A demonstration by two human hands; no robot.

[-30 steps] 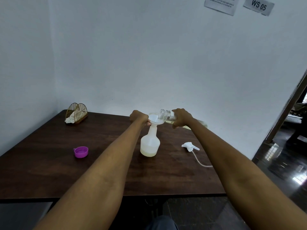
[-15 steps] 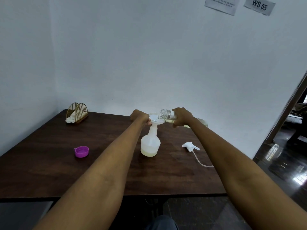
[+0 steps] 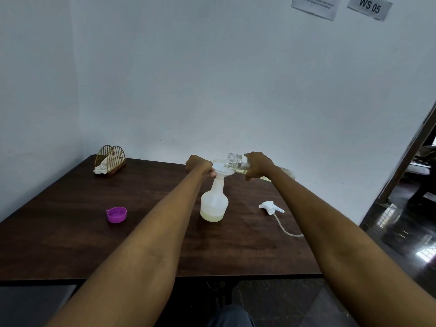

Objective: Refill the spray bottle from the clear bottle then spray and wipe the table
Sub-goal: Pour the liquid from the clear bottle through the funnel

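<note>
The spray bottle point(image 3: 214, 202) stands upright near the middle of the dark wooden tabletop point(image 3: 70, 232), a white translucent body with a long narrow neck and a shallow layer of pale yellowish liquid at the bottom. A white funnel point(image 3: 221, 168) sits in its neck. The left hand point(image 3: 199, 165) is curled around the funnel's near rim; its fingers are mostly hidden behind the knuckles, so the exact grip is hard to make out. The right hand point(image 3: 258, 164) is wrapped around the clear bottle point(image 3: 238, 161), which lies tipped almost level with its threaded mouth over the funnel. The hand covers the bottle's middle, and its far end, holding pale yellow liquid, shows blurred past the wrist. Whether any liquid is running from the mouth I cannot tell.

One white trigger head point(image 3: 271, 207) lies on the tabletop to the right of the spray bottle, apart from it, and its thin tube trails toward the right forearm, which hides the end. One purple cap point(image 3: 116, 215) lies open side up well to the left. One wire holder point(image 3: 110, 159) with a crumpled white cloth stands at the far left corner. Two paper signs hang on the wall, cut off by the top edge; one point(image 3: 370, 6) reads "WS 05".
</note>
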